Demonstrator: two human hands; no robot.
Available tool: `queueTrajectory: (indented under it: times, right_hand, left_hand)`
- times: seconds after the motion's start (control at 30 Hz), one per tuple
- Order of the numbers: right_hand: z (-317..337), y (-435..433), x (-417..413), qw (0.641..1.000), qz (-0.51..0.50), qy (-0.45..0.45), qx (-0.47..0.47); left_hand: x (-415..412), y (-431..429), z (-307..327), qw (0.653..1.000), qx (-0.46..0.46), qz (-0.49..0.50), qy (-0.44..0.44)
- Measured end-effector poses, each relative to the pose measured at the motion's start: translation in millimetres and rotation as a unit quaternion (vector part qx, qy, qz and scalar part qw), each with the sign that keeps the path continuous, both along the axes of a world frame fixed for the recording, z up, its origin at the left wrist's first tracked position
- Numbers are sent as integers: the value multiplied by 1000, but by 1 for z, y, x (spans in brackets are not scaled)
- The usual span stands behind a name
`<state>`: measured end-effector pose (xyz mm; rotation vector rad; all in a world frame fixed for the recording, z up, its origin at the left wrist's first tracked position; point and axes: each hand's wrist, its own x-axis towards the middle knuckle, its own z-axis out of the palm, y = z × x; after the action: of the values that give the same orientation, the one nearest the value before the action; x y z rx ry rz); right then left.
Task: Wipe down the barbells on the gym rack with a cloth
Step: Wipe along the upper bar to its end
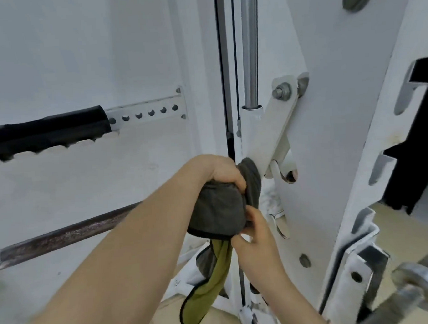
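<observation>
A dark, rusty barbell bar (63,235) runs from the lower left toward the white rack upright. A grey cloth (218,208) with an olive-green underside is wrapped around the bar's right part, close to the white hook arm (273,139). My left hand (216,171) is closed over the top of the cloth on the bar. My right hand (256,236) pinches the cloth's lower edge from below, and its green tail (208,301) hangs down. The bar under the cloth is hidden.
The white rack upright (335,130) with slots and bolts stands at right. A chrome guide rod (250,46) rises above the hook arm. A black padded rail (43,133) on a perforated strip crosses the left wall. A steel sleeve end (418,287) sits lower right.
</observation>
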<state>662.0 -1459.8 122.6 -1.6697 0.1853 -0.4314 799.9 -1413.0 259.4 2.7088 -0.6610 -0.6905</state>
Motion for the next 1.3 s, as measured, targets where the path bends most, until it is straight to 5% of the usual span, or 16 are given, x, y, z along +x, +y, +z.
queueTrajectory:
  times: [0.07, 0.13, 0.2, 0.33, 0.63, 0.8, 0.9, 1.17, 1.3]
  right_hand:
    - [4, -2, 2, 999, -20, -16, -22]
    - [12, -2, 0, 996, -54, -46, -57]
    - [25, 2, -1, 985, -87, -103, -110]
    - [43, 12, 8, 950, -107, -160, -247]
    - [51, 11, 37, 853, -37, -56, -517]
    - [55, 5, 40, 817, -54, -78, -568]
    - [61, 14, 53, 801, -45, -122, -584]
    - [63, 27, 56, 818, -14, -135, -559]
    - [79, 18, 47, 903, 77, -107, -410]
  left_hand:
    - [-19, 3, -22, 965, 34, -5, -261]
    - [-38, 16, -46, 848, 70, -10, -525]
    - [-46, 40, -60, 791, 108, -31, -602]
    - [-58, 106, -53, 791, 120, 9, -600]
    - [-99, 262, -64, 765, 142, 179, -602]
    - [-119, 325, -70, 733, 137, 274, -607]
    - [-118, 332, -65, 747, 158, 313, -565]
    - [-90, 213, -63, 774, 178, 217, -567]
    - [-72, 108, -56, 805, 135, 133, -562]
